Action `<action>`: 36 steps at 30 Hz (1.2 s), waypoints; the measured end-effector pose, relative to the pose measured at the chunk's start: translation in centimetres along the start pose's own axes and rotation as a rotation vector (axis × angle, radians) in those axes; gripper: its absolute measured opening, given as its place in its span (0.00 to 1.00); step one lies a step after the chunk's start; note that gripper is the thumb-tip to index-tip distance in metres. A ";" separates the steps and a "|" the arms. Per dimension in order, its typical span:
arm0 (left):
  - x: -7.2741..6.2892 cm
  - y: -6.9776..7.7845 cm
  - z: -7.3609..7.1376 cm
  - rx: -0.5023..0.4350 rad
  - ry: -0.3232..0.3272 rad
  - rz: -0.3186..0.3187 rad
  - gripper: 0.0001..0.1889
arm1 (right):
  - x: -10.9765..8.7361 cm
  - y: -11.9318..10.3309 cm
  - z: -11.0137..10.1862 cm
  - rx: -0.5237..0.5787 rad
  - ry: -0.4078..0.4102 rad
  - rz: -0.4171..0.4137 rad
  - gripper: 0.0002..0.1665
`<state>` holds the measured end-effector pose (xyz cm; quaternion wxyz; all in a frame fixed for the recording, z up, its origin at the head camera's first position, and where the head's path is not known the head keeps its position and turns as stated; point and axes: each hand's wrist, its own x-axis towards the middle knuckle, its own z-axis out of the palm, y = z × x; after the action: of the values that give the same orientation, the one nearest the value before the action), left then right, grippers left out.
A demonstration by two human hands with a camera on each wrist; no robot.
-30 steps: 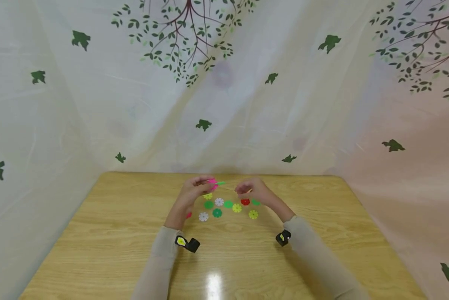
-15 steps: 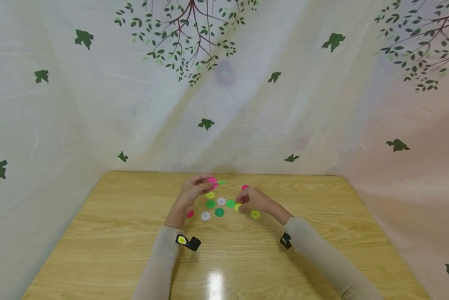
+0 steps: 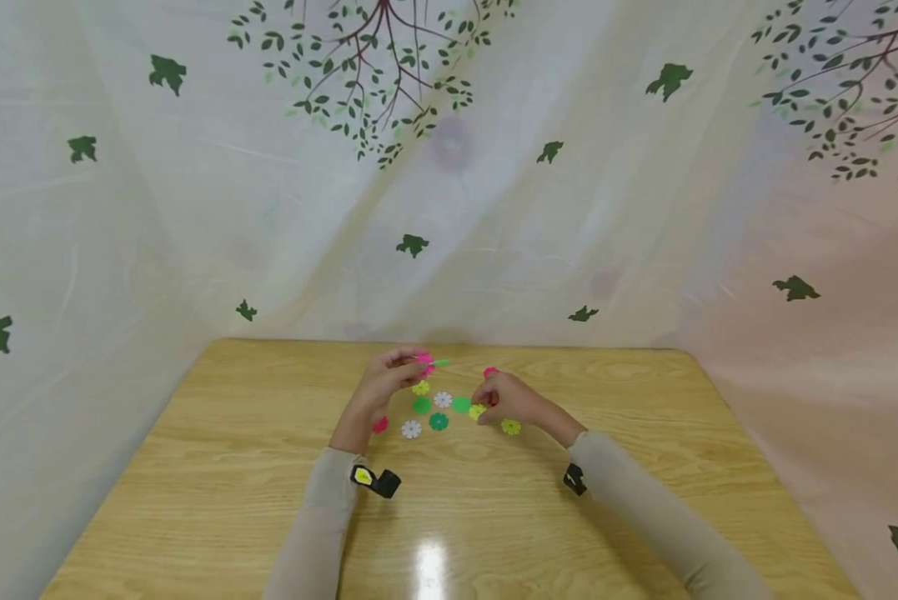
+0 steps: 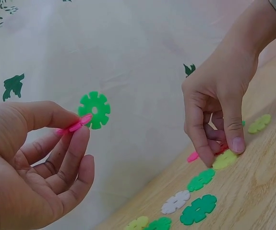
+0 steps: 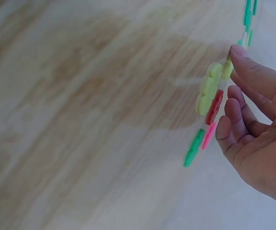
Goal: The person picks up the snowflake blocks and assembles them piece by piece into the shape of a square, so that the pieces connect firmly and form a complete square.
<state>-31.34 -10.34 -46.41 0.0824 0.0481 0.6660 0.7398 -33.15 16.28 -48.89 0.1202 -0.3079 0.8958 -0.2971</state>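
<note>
My left hand (image 3: pixel 385 380) pinches a pink notched plastic disc (image 4: pixel 75 124) between thumb and forefinger, above the table. A green notched disc (image 4: pixel 94 110) is joined to its edge and stands out from the fingertips. Down at the tabletop, my right hand (image 3: pixel 510 398) has thumb and forefinger at opposite edges of a yellow notched disc (image 4: pixel 225 159). That disc still appears to lie on the wood. Its other fingers are bent over a red disc (image 5: pixel 214 107), partly hidden from the head view. A pink disc (image 3: pixel 490 372) shows just behind this hand.
Several loose discs lie on the wooden table (image 3: pixel 253 467), among them a white disc (image 3: pixel 411 429), a dark green disc (image 3: pixel 438 422) and a red-pink disc (image 3: pixel 380 425) by the left wrist. Another yellow disc (image 3: pixel 511 427) lies beneath the right wrist. A printed cloth (image 3: pixel 313 250) hangs behind.
My right hand has come down from near the joined discs to the yellow disc on the table and pinches its edges. The left hand keeps its hold, nearly still.
</note>
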 end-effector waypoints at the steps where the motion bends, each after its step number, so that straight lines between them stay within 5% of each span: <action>1: 0.0 0.0 0.0 -0.002 -0.003 -0.003 0.20 | 0.0 0.1 0.0 -0.004 0.001 -0.004 0.16; 20: 0.1 -0.6 0.0 -0.033 0.004 -0.047 0.18 | -0.1 0.4 0.2 0.199 0.017 -0.042 0.13; 27: 0.0 -0.6 0.3 -0.028 0.011 -0.049 0.19 | 0.0 0.0 0.0 0.295 0.114 -0.026 0.10; 36: -0.1 -0.8 0.4 -0.011 0.007 -0.061 0.21 | 0.5 -1.8 -0.7 0.528 0.291 0.005 0.18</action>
<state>-31.14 -9.86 -47.14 0.1028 0.0248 0.6635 0.7406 -33.01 15.16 -47.27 0.0673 -0.2178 0.7961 -0.5606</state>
